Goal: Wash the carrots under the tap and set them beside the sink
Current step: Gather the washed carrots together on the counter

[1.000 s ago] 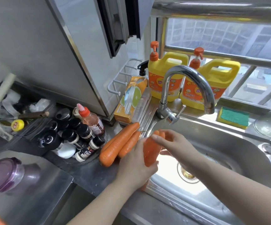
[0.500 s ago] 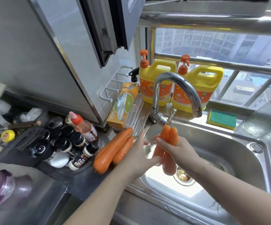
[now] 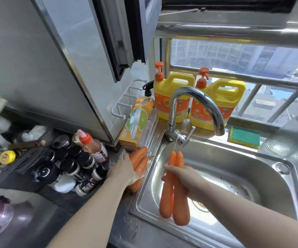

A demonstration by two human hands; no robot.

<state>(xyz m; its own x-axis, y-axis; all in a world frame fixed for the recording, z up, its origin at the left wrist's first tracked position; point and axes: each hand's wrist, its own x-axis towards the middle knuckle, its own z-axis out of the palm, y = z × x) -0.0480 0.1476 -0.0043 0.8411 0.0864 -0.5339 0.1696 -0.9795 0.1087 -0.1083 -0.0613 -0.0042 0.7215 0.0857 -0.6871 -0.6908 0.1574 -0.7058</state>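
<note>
Our right hand (image 3: 185, 178) grips two carrots (image 3: 173, 194) over the sink (image 3: 251, 169); our left hand (image 3: 125, 170) covers the counter carrots (image 3: 139, 154), grip unclear; washing seems unfinished.

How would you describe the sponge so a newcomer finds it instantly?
Find the sink and follow its back ledge under the window. Right of the tap and the two yellow jugs lies the sponge: a flat yellow block with a green top, unlike the tall pump-topped jugs.

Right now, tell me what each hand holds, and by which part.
The right hand grips two carrots around their middle, thin ends up. The left hand lies on the other carrots beside the sink; whether it grips cannot be told.
</note>
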